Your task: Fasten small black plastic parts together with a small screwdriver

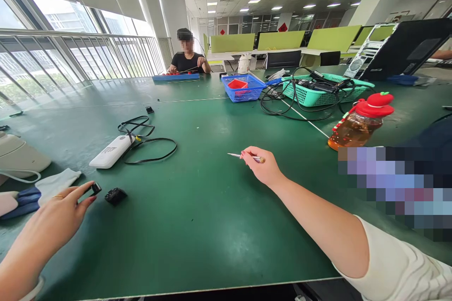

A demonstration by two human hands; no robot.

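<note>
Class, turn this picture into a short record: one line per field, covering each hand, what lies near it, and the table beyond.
Left hand: pinches a small black piece in a fingertip grip
Beside that piece: a black block, apart from it, on the green table
Beyond left hand: a white device
Right hand: holds a slim pointed tool, tip toward the left
Far baskets: blue basket with a red container; teal basket with cables
Far right: red-lidded bottle
Far side: a co-worker
</note>
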